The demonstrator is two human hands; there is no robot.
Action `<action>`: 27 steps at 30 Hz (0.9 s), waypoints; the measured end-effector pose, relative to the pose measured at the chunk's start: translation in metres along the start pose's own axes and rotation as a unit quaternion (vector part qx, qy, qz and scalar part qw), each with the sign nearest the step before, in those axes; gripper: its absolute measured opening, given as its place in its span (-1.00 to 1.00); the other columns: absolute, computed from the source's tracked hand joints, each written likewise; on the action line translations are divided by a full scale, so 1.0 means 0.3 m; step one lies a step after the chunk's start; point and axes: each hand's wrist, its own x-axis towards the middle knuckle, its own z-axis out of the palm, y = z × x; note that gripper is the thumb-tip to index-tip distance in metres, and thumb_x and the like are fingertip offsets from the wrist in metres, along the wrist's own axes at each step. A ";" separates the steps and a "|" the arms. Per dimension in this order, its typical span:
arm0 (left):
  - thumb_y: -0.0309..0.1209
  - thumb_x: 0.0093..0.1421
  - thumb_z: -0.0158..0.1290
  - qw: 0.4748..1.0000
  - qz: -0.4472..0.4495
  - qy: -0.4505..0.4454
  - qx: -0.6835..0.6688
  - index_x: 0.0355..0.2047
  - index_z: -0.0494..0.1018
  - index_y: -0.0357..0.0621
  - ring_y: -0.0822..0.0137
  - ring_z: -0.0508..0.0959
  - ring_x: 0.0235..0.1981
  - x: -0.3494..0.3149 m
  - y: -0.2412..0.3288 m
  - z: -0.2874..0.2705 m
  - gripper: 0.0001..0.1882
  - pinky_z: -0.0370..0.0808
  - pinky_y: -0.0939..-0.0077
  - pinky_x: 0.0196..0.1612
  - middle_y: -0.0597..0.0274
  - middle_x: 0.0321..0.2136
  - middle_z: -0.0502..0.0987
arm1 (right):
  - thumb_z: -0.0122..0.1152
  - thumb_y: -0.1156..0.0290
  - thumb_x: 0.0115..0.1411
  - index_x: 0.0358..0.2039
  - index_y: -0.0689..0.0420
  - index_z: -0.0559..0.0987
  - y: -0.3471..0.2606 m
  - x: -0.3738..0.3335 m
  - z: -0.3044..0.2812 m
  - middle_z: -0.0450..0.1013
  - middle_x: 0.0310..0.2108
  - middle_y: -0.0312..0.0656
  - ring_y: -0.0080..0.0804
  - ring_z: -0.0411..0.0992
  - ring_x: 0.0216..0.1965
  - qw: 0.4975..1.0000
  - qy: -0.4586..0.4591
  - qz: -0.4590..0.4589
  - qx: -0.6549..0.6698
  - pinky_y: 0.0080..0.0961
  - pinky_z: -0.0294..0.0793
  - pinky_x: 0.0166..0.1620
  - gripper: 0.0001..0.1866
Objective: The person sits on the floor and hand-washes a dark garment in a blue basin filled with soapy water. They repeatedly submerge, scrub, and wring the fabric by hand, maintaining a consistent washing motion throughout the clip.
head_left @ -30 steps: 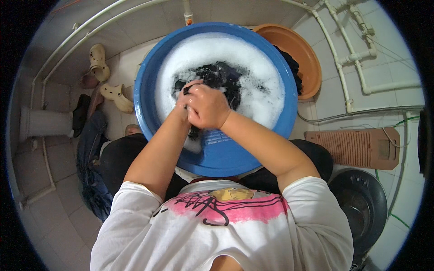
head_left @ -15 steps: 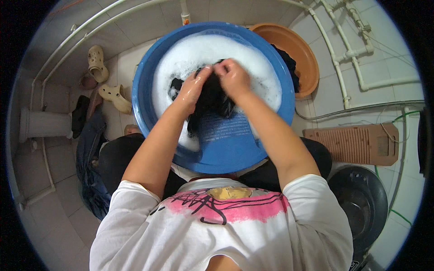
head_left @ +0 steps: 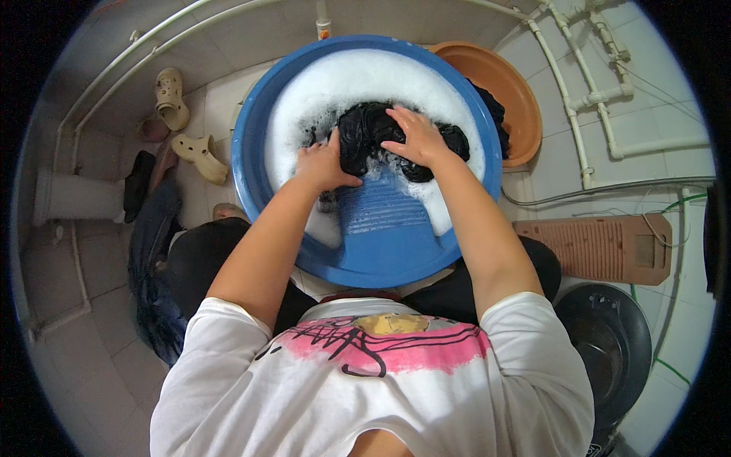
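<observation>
A wet black garment [head_left: 365, 131] lies bunched in white suds [head_left: 335, 76] inside a large round blue washtub [head_left: 251, 152]. Part of the cloth spreads right, past my right wrist. My left hand [head_left: 321, 164] is at the cloth's left edge, fingers spread, thumb pointing right over the ribbed slope [head_left: 384, 209] built into the tub. Resting on the garment's right part, my right hand [head_left: 416, 137] has its fingers apart and is not closed round the cloth. What lies under the foam is hidden.
An orange basin [head_left: 525, 99] with dark cloth stands behind the tub at right. To the right lie a brown washboard [head_left: 594, 247] and a black basin [head_left: 609, 343]. Beige clogs [head_left: 199, 158] and dark blue cloth [head_left: 156, 266] are at left. White pipes [head_left: 582, 99] run along the walls.
My hands have moved apart and opened, the left one lower. The black garment, bunched between them before, now lies spread wider in the suds, baring more of the ribbed slope.
</observation>
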 end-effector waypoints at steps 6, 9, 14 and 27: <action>-0.23 -0.10 0.03 0.980 -0.136 0.055 -0.133 -0.05 0.25 -0.07 0.09 0.39 -0.06 0.054 -0.091 0.001 -0.45 0.24 0.25 0.01 -0.04 -0.12 0.40 | 0.10 0.15 0.05 0.01 0.08 0.28 0.110 0.004 0.080 0.26 -0.01 -0.05 -0.07 0.25 0.01 0.968 -0.071 0.237 0.027 -0.20 0.29 -0.01 -0.47; -0.25 -0.08 0.02 0.970 -0.164 0.086 -0.157 -0.18 0.35 -0.13 0.08 0.46 -0.17 0.066 -0.078 -0.002 -0.58 0.33 0.26 -0.09 -0.02 -0.21 0.45 | 0.16 0.31 -0.02 -0.13 0.18 0.36 0.137 0.021 0.114 0.34 -0.10 0.00 -0.09 0.34 -0.09 0.946 -0.090 0.310 0.002 -0.27 0.39 -0.11 -0.57; -0.34 -0.04 -0.01 0.746 -0.100 -0.014 -0.658 -0.31 0.39 -0.26 0.21 0.52 -0.47 0.081 -0.107 -0.006 -0.70 0.45 0.33 -0.34 0.01 -0.45 0.50 | 0.25 0.28 -0.12 -0.21 0.22 0.45 0.192 0.036 0.139 0.40 -0.19 0.02 -0.16 0.35 -0.10 0.963 -0.063 0.243 0.096 -0.34 0.36 -0.09 -0.55; -0.25 0.01 -0.15 0.374 -0.092 -0.061 -0.921 -0.48 0.42 -0.20 0.17 0.51 -0.47 0.064 -0.142 -0.078 -0.73 0.47 0.30 -0.28 0.14 -0.51 0.51 | 0.20 0.27 -0.02 -0.39 0.14 0.52 0.046 0.004 -0.241 0.43 -0.41 -0.25 -0.41 0.38 -0.34 0.543 0.033 0.182 0.819 -0.49 0.38 -0.23 -0.77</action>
